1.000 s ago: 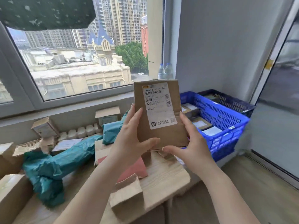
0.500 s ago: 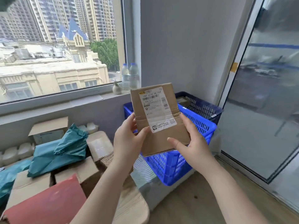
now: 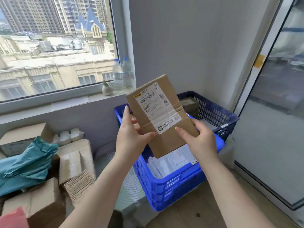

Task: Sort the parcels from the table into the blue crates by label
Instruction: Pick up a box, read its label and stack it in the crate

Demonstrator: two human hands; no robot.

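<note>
At about 8 o'clock in your view, the desk corner is piled with brown cardboard boxes, a crumpled teal mailer bag lying over them, and a red parcel at the bottom edge. At 10 o'clock a wide window shows city buildings. On its sill, near 12 o'clock, two clear water bottles stand side by side with a small round flask just beside them.

In the centre, your left hand holds the lower left edge of a brown cardboard parcel: the thumb presses its front face and the fingers reach up behind. The parcel is upright, tilted with its top leaning left, and its white shipping label faces you, with "A730" readable. Your right hand grips the parcel's right edge, thumb on the front just below the label, fingers curled behind.

The parcel is raised above a bright blue crate at 5 o'clock, which holds white flat parcels. Behind it, at 2 o'clock, a darker blue crate holds a brown box. At 3 o'clock stands a glass door.
</note>
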